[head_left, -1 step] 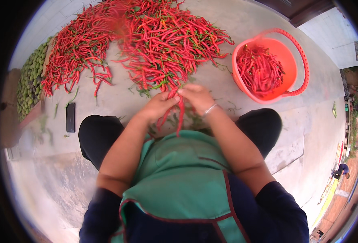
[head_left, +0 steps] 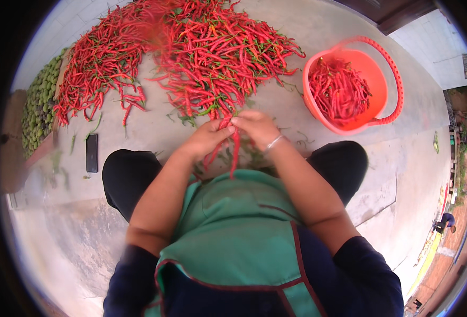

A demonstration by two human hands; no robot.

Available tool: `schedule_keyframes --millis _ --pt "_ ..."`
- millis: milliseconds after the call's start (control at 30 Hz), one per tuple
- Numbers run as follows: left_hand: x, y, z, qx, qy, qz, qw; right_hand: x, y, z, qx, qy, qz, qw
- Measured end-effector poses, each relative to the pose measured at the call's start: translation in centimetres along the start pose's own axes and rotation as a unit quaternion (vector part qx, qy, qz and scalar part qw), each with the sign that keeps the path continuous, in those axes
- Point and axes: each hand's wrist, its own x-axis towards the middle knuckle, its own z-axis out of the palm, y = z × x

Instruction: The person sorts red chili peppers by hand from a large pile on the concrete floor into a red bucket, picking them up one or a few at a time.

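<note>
My left hand [head_left: 208, 138] and my right hand [head_left: 258, 128] meet in front of my lap, thumbs almost touching. Several long red chili peppers [head_left: 235, 152] hang down from the left one's closed fingers. At the top of these chilies, near the green stems, my right thumb and fingers are pinched together. A large pile of red chilies [head_left: 228, 53] with green stems lies just beyond both hands. The undersides of my fingers are hidden.
A pink-red bucket [head_left: 379, 87] partly filled with chilies stands to the right, its handle up. A black phone [head_left: 92, 153] lies on the concrete floor at left. Beyond it is a heap of green round produce [head_left: 43, 100]. Far right, another person [head_left: 445, 222] bends down.
</note>
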Motion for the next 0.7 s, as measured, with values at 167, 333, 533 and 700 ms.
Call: schedule_keyframes --millis 167,333,533,700 --pt "1.0 -1.8 0.0 -0.052 -0.046 -0.037 0.997 -0.8 0.0 -0.1 -0.092 0.020 0.032 0.995" --pt "2.5 -3.3 2.0 -0.136 -0.021 -0.140 0.981 -1.3 1.9 -1.2 -0.547 0.108 -0.162 0.814" --pt "4.0 -4.8 0.0 -0.223 0.156 -0.141 0.952 -0.3 5.7 -5.5 -0.651 -0.019 -0.008 0.759" --pt "5.2 -5.5 -2.2 -0.224 0.164 -0.132 0.952 4.9 6.7 -9.4 -0.464 0.273 0.074 0.840"
